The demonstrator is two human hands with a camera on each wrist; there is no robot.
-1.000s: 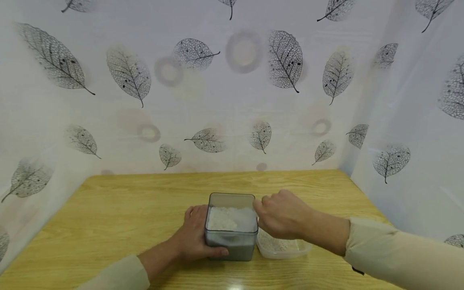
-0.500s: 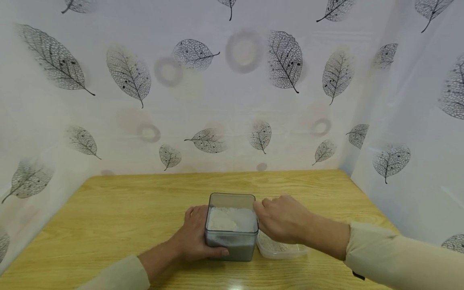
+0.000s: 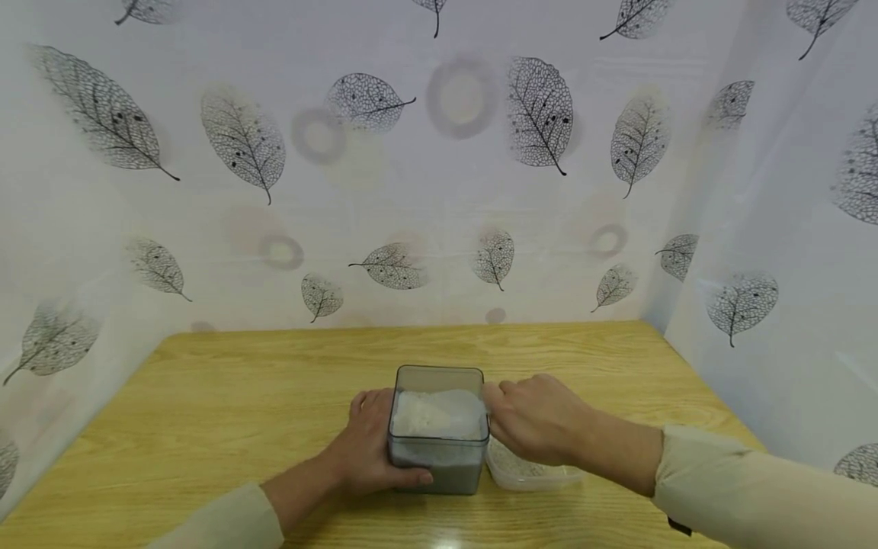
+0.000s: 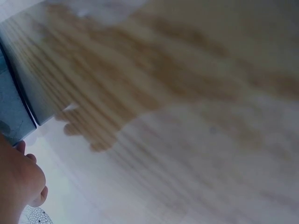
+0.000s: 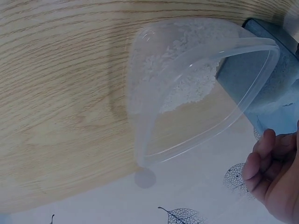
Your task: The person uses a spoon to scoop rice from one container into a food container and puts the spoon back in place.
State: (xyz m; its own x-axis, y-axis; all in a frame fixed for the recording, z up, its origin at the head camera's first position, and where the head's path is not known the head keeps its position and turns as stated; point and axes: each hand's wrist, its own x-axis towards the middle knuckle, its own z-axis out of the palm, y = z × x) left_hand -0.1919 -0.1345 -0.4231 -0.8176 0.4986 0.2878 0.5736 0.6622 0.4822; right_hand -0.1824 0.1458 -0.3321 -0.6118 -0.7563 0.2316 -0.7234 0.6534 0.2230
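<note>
My left hand (image 3: 373,450) holds the square grey see-through canister (image 3: 439,465) from its left side, thumb across the front. White, loose food (image 3: 418,415) lies inside, below the rim. My right hand (image 3: 538,419) is at the canister's right rim with fingers curled. It grips a pale translucent scoop (image 3: 461,412), whose smooth end lies over the white food; its handle is hidden by the hand. Right beside the canister, partly under the right hand, stands a clear plastic tub (image 5: 210,128) with white rice grains (image 5: 187,88) in it.
The wood-grain table (image 3: 274,381) ends at a pale leaf-printed curtain (image 3: 439,191) at the back and sides. A dark band (image 3: 679,526) shows under the right sleeve (image 3: 741,473). The left wrist view mostly catches the table (image 4: 117,79).
My right hand has sunk a little at the canister's rim, and the scoop's smooth end shows farther left over the white food. My left hand and the canister stay put.
</note>
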